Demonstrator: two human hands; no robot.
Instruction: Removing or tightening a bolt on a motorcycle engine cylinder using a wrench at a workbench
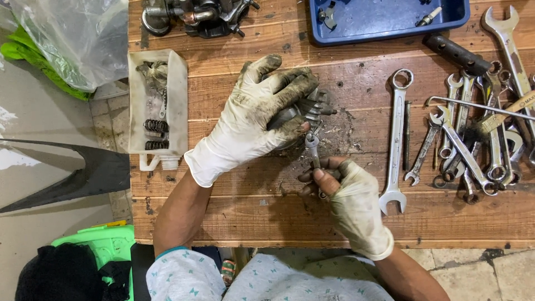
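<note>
Under the left hand's (253,120) clamped fingers (290,89) sits a finned engine part (312,108) on the bench (234,206); the right hand (345,195) grips a small spanner (313,149) at its edge, apparently working a fastener, which calls for steady bracing.

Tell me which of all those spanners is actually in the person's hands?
The small spanner pinched in the right hand, its head against the metal part under the left hand. The others lie loose on the workbench.
</note>
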